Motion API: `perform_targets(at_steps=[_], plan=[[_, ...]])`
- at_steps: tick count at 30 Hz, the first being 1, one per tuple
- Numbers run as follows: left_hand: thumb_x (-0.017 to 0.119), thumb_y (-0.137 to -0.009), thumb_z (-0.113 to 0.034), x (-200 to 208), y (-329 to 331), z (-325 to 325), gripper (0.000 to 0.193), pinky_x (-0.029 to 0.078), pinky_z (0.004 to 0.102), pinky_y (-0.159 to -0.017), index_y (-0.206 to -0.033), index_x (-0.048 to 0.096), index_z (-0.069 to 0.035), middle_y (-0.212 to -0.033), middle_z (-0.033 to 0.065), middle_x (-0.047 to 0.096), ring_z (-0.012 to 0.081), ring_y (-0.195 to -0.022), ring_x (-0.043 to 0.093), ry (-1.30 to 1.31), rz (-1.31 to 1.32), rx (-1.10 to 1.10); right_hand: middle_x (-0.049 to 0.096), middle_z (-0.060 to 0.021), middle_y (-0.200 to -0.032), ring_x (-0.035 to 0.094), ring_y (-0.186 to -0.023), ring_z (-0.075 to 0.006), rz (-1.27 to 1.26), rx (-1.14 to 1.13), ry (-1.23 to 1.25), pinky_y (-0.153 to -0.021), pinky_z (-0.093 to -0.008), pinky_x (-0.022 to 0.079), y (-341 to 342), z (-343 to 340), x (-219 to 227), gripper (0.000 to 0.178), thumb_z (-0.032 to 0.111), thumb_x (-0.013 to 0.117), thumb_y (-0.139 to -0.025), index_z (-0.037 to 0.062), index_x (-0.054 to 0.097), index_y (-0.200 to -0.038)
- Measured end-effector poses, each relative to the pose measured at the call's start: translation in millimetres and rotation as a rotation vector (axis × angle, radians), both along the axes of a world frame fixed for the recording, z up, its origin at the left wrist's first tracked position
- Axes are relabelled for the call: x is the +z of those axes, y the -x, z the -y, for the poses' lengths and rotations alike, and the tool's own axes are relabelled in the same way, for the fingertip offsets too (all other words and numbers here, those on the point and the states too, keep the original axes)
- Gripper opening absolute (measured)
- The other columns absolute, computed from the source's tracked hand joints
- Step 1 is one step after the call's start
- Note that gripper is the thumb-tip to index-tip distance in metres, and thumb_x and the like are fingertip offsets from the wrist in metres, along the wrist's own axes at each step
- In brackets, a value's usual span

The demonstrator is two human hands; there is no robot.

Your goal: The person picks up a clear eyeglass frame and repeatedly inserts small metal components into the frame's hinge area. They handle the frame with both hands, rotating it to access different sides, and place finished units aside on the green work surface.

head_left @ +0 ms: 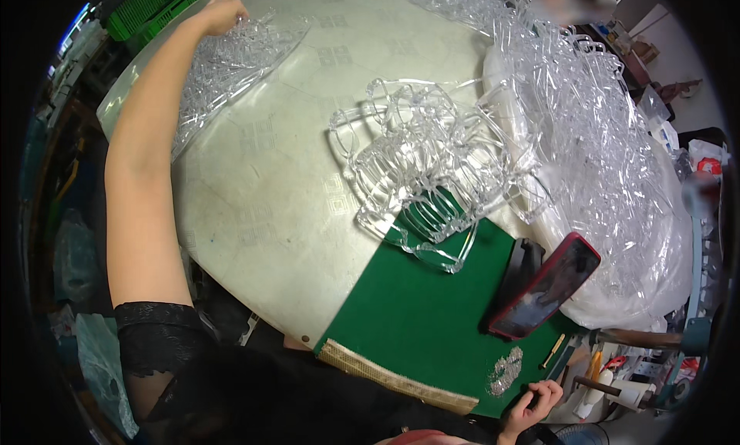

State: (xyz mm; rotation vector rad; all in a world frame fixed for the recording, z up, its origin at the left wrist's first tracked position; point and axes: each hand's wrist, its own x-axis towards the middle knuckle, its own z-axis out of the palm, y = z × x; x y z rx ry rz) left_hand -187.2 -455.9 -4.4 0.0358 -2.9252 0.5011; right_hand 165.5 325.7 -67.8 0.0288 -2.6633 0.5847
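Note:
My left arm stretches far out to the table's back left, where my left hand (221, 15) is closed on the top edge of a flat heap of clear plastic pieces (231, 63). At the lower right, my right hand (532, 403) sits with curled fingers at the near edge of a green mat (408, 322). It is just below a small glittery cluster of tiny parts (505, 372). Whether it holds anything is hidden. A tangled pile of clear plastic frames (420, 164) lies mid-table, overlapping the mat's far corner.
The pale round table (262, 198) carries a much larger mound of clear frames (609, 152) on white sheeting at the right. A red-cased phone (549, 285) leans on a black stand. A small stick (553, 351), tools (609, 383) and a green crate (150, 6) sit around the edges.

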Motion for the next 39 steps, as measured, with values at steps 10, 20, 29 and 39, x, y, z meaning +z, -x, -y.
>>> perform_targets(at_steps=[10,20,29,39], plan=[[0.06,-0.071,0.008,22.1,-45.2,-190.9,0.076,0.034,0.0397,-0.11,-0.14,0.042,-0.016,-0.141,0.011,0.045,0.0299,-0.131,0.041,-0.506,-0.231,-0.493,0.047,-0.0123,-0.09,0.049,-0.082,-0.0247,-0.182,0.053,0.17,-0.075,-0.0322,0.042,3.1,-12.9,-5.4,0.012,-0.007,0.05,-0.072,0.001,0.055,-0.08],[0.067,-0.065,-0.067,13.1,-54.1,-349.4,0.109,0.018,0.0465,-0.116,-0.15,0.021,-0.014,-0.155,0.0098,0.022,0.0283,-0.142,0.021,-0.672,0.151,-0.826,0.051,-0.0113,-0.088,0.05,-0.083,-0.0255,-0.338,0.118,0.301,-0.078,-0.0341,0.042,-8.2,-22.9,-7.4,0.016,-0.007,0.05,-0.069,0.0026,0.057,-0.08],[0.048,-0.093,-0.054,-43.9,-87.2,-304.2,0.061,0.037,0.0354,-0.103,-0.128,0.056,-0.004,-0.129,0.0135,0.057,0.0252,-0.12,0.051,-1.113,0.314,-0.415,0.052,-0.0096,-0.085,0.05,-0.081,-0.024,-0.369,0.105,0.399,-0.073,-0.0325,0.042,-7.9,-27.8,-9.5,0.012,-0.005,0.054,-0.073,0.0029,0.058,-0.08],[0.07,-0.078,-0.023,-31.0,-288.2,-393.4,0.051,0.045,0.0392,-0.091,-0.124,0.051,-0.009,-0.113,0.0142,0.056,0.0306,-0.104,0.055,-0.526,-0.456,-0.513,0.052,-0.0093,-0.084,0.051,-0.081,-0.0242,-0.345,0.148,0.366,-0.076,-0.0337,0.042,-8.8,-25.4,-11.5,0.014,-0.006,0.054,-0.071,0.0035,0.058,-0.081]])
